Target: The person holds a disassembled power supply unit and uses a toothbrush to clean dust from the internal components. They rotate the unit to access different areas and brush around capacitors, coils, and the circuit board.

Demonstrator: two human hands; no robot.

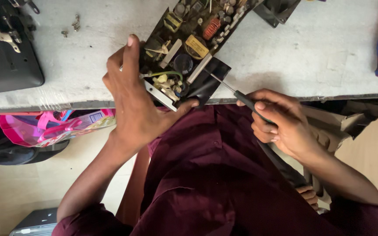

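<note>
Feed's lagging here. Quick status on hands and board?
Left hand grips circuit board at table edge. Right hand holds screwdriver, tip at board's corner. Nothing blocking.

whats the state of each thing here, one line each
circuit board: bare, out of any case, near end tilted up off the bench edge
left hand: gripping the board's near corner
screwdriver: held, tip on the board's near edge
right hand: closed around the screwdriver handle
loose screws: lying free on the bench
black case: lying flat on the bench, untouched
pink bag: slumped under the bench
</note>
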